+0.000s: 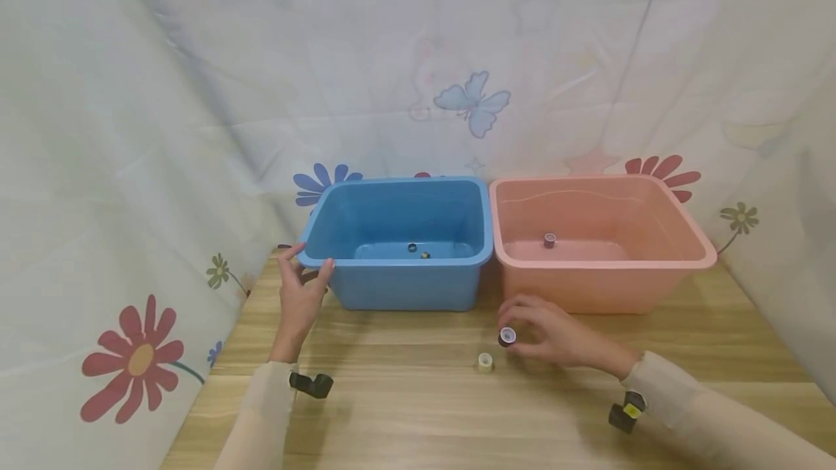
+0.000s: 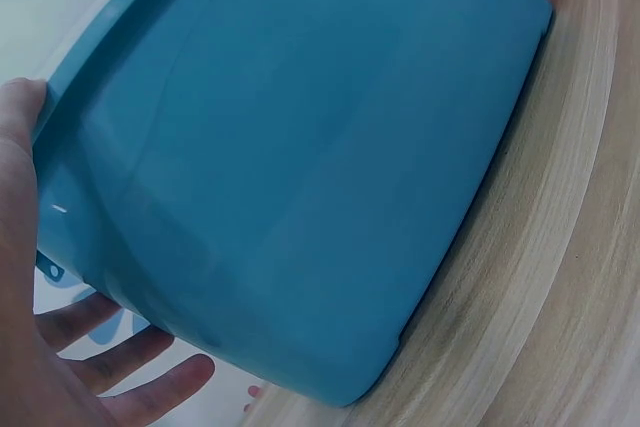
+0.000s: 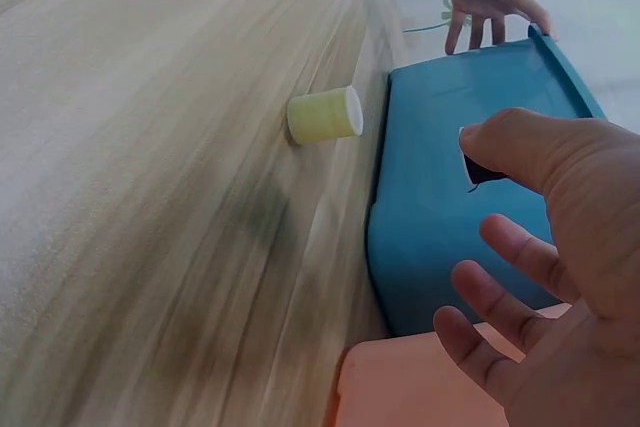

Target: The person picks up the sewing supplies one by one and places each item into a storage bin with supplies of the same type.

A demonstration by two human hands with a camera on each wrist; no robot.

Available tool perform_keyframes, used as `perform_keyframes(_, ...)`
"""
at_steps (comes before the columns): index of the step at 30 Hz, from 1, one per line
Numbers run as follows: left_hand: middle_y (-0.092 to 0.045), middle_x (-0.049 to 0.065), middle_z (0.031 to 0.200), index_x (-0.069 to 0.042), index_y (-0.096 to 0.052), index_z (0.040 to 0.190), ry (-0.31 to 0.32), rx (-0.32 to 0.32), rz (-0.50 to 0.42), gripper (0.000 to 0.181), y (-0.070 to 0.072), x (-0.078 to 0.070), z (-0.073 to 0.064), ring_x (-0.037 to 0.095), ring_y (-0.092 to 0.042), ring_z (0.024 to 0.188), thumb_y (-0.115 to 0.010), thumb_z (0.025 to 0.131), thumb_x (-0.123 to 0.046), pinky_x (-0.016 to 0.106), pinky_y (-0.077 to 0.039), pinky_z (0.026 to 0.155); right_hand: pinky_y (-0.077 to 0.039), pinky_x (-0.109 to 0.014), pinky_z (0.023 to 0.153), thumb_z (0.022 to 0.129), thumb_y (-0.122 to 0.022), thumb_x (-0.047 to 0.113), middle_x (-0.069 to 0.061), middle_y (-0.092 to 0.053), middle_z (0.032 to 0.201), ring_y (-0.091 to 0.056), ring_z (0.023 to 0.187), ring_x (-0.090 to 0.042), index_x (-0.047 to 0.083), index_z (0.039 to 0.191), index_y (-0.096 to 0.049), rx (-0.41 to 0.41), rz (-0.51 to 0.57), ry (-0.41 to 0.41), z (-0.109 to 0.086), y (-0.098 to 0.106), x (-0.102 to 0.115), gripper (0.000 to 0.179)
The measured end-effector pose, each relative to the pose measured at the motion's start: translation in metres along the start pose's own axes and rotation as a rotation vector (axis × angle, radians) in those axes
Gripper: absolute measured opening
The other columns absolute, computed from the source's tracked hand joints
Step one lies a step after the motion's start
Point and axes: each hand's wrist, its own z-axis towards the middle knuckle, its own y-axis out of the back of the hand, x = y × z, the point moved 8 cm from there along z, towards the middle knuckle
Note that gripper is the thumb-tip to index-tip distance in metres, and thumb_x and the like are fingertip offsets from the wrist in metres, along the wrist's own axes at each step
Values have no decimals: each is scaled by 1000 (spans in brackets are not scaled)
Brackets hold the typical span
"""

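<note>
My right hand (image 1: 545, 332) pinches a dark spool of thread (image 1: 507, 337) between thumb and finger, just above the table in front of the bins. The spool's white end faces up, and a loose thread hangs from it in the right wrist view. A pale yellow spool (image 1: 485, 363) stands on the table beside that hand. With thumb and index finger, my left hand (image 1: 302, 310) holds the front left corner of the blue bin (image 1: 405, 285); its other fingers extend along the bin's side in the left wrist view (image 2: 150, 377).
To the right of the blue bin, close against it, is a pink bin (image 1: 601, 265) with one dark spool (image 1: 549, 240) inside. Two small dark spools (image 1: 412, 247) lie in the blue bin. A patterned curtain (image 1: 392, 56) hangs behind the wooden table (image 1: 405, 412).
</note>
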Motion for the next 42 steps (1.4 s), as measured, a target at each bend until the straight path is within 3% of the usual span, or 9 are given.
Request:
perform_keyframes(8,-48,16,150,-30,-28,151,-26,-12,-1,71,-1,-2,-1,36,-60,118,-70,97,-45,25,-52,74,-50,-46,98,81,-87,10,-2,-65,122,-59,116,-19,26,110,-69,-13,3,17,3,7,8,38)
perform_keyframes(16,-48,15,149,-30,-28,152,-23,-10,-6,71,-2,-2,-2,35,-59,119,-70,97,-45,25,-52,75,-50,-45,98,81,-86,10,4,-64,123,-59,116,-20,27,109,-70,-35,-6,48,7,15,12,37)
perform_keyframes(27,-48,16,149,-29,-27,152,-27,-13,-13,71,-3,2,0,36,-58,119,-69,98,-43,22,-52,75,-53,-41,96,82,-84,8,2,-64,123,-61,115,-19,24,111,-70,-58,-22,94,12,28,22,36)
perform_keyframes(42,-47,16,150,-28,-27,153,-29,-14,-22,71,-3,2,0,37,-58,119,-69,98,-44,23,-52,75,-57,-34,90,86,-82,7,6,-65,121,-62,110,-13,24,114,-69,-33,30,99,19,42,34,36)
